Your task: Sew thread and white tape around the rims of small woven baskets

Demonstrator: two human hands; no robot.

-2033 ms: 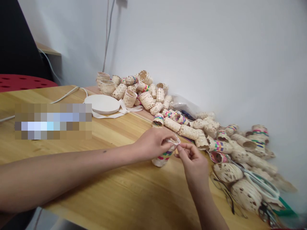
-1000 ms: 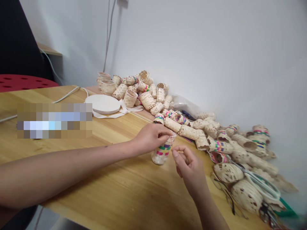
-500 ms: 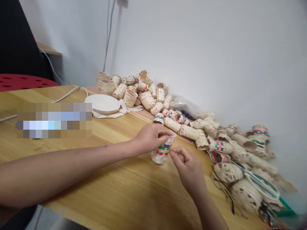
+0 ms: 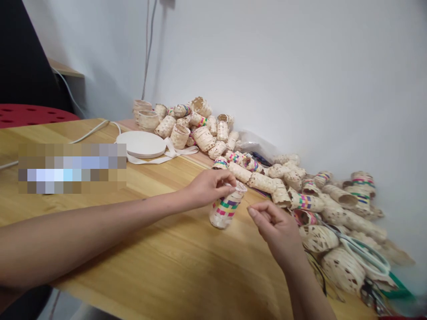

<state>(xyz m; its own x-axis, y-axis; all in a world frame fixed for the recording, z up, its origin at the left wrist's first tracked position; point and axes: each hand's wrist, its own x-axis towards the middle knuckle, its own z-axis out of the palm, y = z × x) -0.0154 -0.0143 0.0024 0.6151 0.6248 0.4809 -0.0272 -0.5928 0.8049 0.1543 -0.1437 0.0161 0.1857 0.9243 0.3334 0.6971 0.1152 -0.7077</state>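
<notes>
A small woven bamboo basket, cylindrical with pink, green, purple and yellow checks, stands slightly tilted on the wooden table. My left hand pinches its upper rim from the left side, thumb and fingertips over the edge. To the right of the basket, apart from it, my right hand hovers with thumb and forefinger pressed together. Whatever lies in that pinch is too fine to make out.
Many woven bamboo cylinders are heaped along the wall. A roll of white ribbon lies at the back left. White-handled scissors and a pair of glasses are at the right. A white cable crosses the left.
My right hand has pulled away from the basket toward the right, still pinched. The left hand stays at the rim, its fingers slightly shifted. The thin red thread seen earlier at the basket is hard to discern.
</notes>
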